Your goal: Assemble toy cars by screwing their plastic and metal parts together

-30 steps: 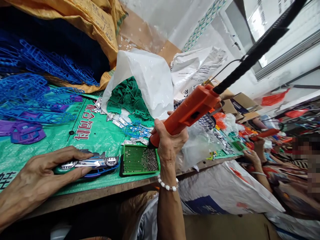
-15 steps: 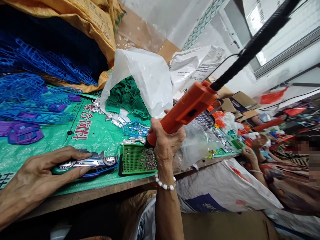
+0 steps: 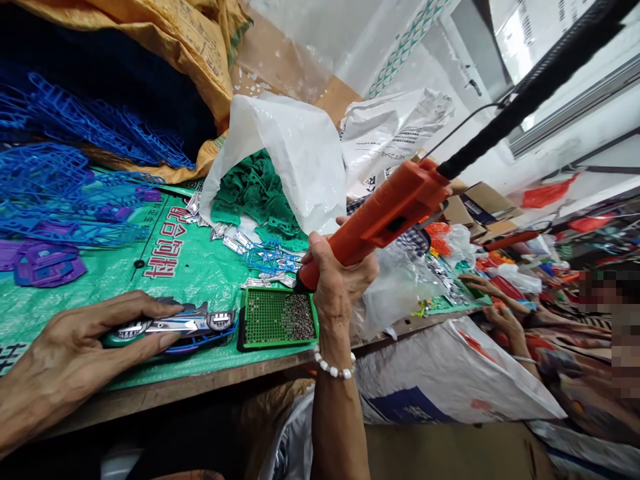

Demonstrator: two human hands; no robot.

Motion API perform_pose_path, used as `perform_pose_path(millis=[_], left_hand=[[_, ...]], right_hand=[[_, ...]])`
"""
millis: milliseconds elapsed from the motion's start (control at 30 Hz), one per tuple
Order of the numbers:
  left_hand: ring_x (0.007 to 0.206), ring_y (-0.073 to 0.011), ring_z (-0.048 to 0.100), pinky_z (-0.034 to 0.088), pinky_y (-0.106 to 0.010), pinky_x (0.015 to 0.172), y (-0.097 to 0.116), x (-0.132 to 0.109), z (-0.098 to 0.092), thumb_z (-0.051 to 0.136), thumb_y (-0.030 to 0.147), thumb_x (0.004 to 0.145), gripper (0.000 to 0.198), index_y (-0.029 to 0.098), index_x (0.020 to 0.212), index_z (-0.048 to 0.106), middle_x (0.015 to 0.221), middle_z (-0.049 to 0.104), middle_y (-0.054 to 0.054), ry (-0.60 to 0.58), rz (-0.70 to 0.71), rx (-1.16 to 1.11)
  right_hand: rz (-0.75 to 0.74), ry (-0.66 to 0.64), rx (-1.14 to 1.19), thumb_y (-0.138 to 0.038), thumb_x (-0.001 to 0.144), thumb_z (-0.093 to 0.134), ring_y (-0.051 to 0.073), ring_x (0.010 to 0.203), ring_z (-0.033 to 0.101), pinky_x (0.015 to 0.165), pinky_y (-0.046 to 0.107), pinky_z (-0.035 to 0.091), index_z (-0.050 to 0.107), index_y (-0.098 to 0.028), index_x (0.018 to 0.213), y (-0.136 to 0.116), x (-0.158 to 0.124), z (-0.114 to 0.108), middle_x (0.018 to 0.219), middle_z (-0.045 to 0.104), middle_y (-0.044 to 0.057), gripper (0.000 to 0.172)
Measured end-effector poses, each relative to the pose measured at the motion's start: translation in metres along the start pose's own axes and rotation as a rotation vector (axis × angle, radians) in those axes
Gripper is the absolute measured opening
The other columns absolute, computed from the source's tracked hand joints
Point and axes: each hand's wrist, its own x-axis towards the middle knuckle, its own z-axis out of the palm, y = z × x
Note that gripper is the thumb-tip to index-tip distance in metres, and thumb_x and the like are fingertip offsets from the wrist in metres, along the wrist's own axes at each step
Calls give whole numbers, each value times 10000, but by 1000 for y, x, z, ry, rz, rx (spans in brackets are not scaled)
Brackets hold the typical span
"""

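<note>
My left hand is closed around a toy car body with silver, black and blue parts, holding it on the green sheet. My right hand grips an orange electric screwdriver, which slants up to the right into a thick black cable. Its dark nose is over the upper right edge of a green tray drilled with small holes. Small screws lie heaped at the tray's right side. The driver's tip is hidden.
Behind the tray, a white bag spills green plastic parts. Blue frames fill an orange sack at the left, with purple parts below. On the right, a co-worker's hands are at the same bench.
My right hand and the screwdriver have shifted slightly right and up, uncovering more of the tray. My left hand has stayed put. The co-worker's hands have moved.
</note>
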Motion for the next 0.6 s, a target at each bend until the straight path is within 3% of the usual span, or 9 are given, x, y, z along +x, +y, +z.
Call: perform_pose_path(millis=[100,600], left_hand=[[1029,-260,765,619,-219,816,0,0,0,705,811,692,544,356,970,814,1071,814,43,-54,-13,-29],[1086,-277,749,617,-247,872,-7,-1,2,726,808,670,560,348,978,814,1105,809,32,-42,-35,-44]], right_hand=[[18,-4,-16,-393,702,819,131,441,569,469,315,504,561,-256,859,3,-1,-1,617,633,-85,331],[-7,18,-43,-418,697,834,133,476,588,536,323,526,573,-235,881,12,3,-4,618,641,-89,368]])
